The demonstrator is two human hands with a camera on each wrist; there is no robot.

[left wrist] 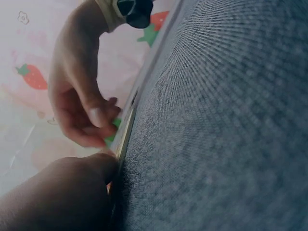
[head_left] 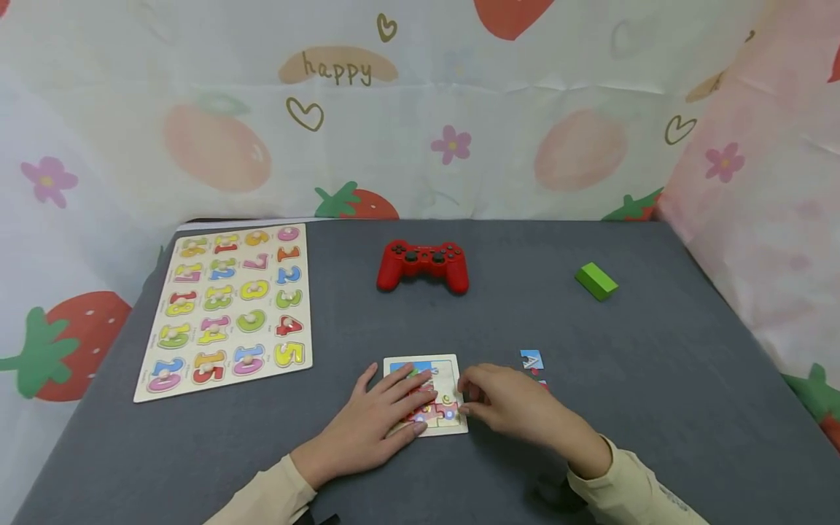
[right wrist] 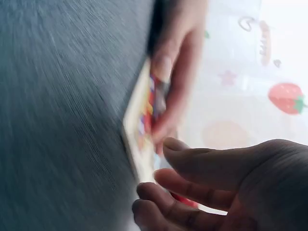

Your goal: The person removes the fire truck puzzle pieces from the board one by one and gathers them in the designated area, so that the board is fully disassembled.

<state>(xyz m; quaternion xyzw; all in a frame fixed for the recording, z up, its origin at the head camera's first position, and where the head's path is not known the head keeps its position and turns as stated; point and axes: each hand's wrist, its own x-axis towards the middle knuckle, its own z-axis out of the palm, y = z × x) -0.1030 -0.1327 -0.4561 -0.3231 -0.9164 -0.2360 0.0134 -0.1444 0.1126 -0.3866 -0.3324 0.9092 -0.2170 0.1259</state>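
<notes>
A small jigsaw puzzle in a pale square frame lies on the grey table, partly covered by my left hand. The left fingers are spread out straight and rest on its picture. At the frame's right edge is my right hand, its fingers loosely bent. In the right wrist view, a gap shows between the thumb and fingers of that hand, with nothing visible held there. Just beyond the right hand lies a loose blue puzzle piece; a reddish piece beside it is mostly hidden by the hand.
To the left lies a large wooden number board with colourful knobbed numerals. A red game controller sits beyond the puzzle. Farther right is a green block. A patterned cloth hangs behind the table.
</notes>
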